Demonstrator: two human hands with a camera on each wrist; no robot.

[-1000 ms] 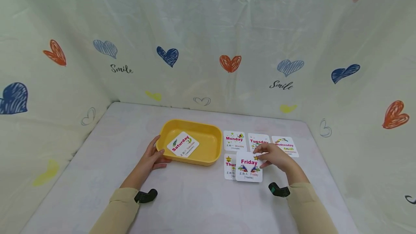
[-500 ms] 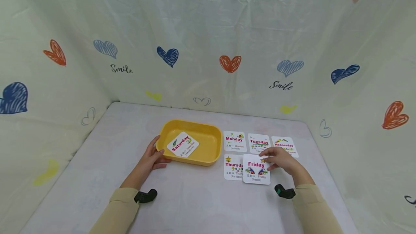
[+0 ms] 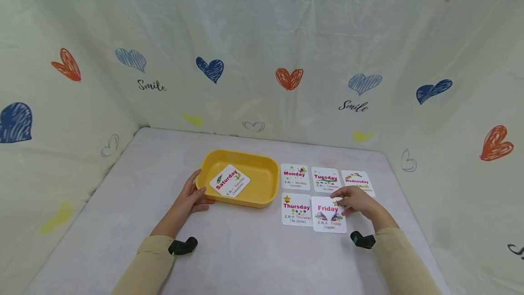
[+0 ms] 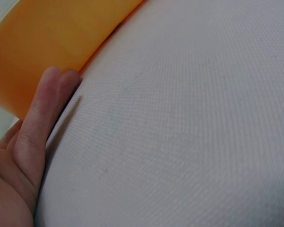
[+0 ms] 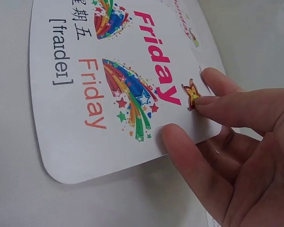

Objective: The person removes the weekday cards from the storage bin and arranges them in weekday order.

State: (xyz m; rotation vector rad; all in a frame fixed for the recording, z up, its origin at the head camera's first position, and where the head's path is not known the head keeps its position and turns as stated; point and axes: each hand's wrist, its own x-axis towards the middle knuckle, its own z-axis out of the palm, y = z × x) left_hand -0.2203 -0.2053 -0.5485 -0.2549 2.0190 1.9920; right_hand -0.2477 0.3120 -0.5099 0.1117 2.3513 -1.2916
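My right hand (image 3: 355, 201) holds the Friday card (image 3: 329, 220) at its upper right corner, a white square card with pink lettering. In the right wrist view, two fingertips lie on its printed face near a yellow star (image 5: 191, 94), other fingers partly behind the edge. Close beside its left edge lies the Thursday card (image 3: 296, 215). My left hand (image 3: 190, 197) grips the near left corner of a yellow tray (image 3: 266, 201); the left wrist view has fingers (image 4: 38, 113) against its outer wall. Inside the tray, the Saturday card (image 3: 229, 180) lies tilted.
Behind the Friday and Thursday cards lies a row: the Monday card (image 3: 294, 179), the Tuesday card (image 3: 325, 181) and the Wednesday card (image 3: 357, 180), partly covered by my right hand. A heart-printed curtain (image 3: 254, 99) borders the pale table (image 3: 245, 254).
My right hand has slid the Friday card rightward and slightly nearer, off the Thursday card, whose face now shows. The left hand and the tray have stayed put.
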